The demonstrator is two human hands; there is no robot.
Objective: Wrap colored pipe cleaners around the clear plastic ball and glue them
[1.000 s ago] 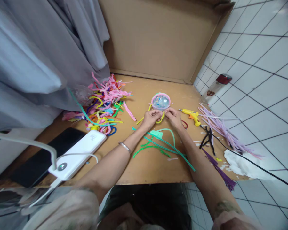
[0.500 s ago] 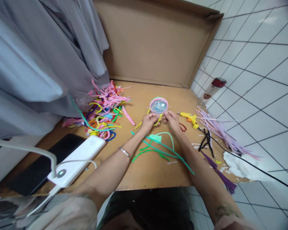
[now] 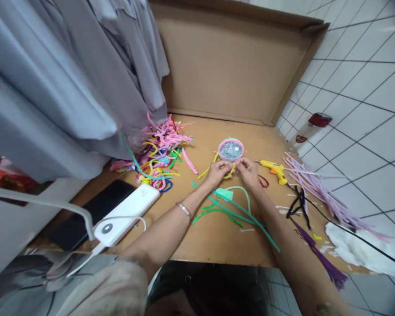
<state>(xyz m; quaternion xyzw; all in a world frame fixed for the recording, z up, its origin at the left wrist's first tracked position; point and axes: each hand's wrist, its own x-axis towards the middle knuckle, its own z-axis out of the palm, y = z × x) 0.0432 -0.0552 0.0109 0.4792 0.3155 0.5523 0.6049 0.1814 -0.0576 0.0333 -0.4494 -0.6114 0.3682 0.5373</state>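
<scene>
Just in front of a round clear dish with a pink fuzzy rim [image 3: 231, 150], my two hands are close together. My left hand [image 3: 219, 172] is closed on a yellow pipe cleaner [image 3: 232, 171], which curves down between the hands. The fingertips of my right hand [image 3: 249, 170] pinch near that piece's upper end, close to the dish's rim. Another length of yellow pipe cleaner [image 3: 208, 167] slants off to the left of the dish. Under my forearms lie teal pipe cleaners [image 3: 240, 206], a small mint-green piece [image 3: 224, 194] and green twisted strips [image 3: 213, 210].
A heap of mixed pipe cleaners [image 3: 167, 140] lies left. A white power bank [image 3: 128, 215] overlaps a black phone [image 3: 92, 215]. On the right are a yellow glue gun [image 3: 273, 170], lilac pipe cleaners [image 3: 319, 184], a purple tassel [image 3: 329, 263] and a red-lidded bottle [image 3: 311, 131]. Cardboard [image 3: 237, 66] stands behind.
The view has swung left, so everything sits farther right in the picture. My hands have drawn slightly back from the dish, still with the yellow pipe cleaner.
</scene>
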